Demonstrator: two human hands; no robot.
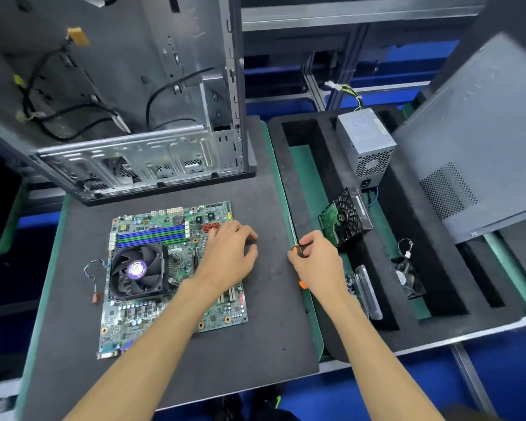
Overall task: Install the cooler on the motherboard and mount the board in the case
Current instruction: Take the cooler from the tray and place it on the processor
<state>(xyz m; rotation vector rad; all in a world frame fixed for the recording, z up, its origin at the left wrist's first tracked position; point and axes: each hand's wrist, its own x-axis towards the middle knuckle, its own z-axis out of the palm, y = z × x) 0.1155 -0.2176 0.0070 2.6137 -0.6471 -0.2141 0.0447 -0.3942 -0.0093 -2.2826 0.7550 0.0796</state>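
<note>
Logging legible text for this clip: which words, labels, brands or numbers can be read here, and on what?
None can be read for certain.
Round purple sticker on the cooler fan hub: print too blurred.
White silkscreen on the motherboard: too small.
Label on top of the power supply: faint, unreadable.
Hard drive and case: no readable text shows.

The left hand (pixel 229 253) covers the right-hand middle of the motherboard (pixel 152 317), hiding the slots and components beneath it. The right hand (pixel 315 262) conceals most of the orange-and-black screwdriver (pixel 298 250), so only part of its handle shows and its tip cannot be made out. The computer case (pixel 128 95) is cut off at the top and left edges, the side panel (pixel 480 141) at the right edge, and the power supply (pixel 365 141) label is too blurred to read.
</note>
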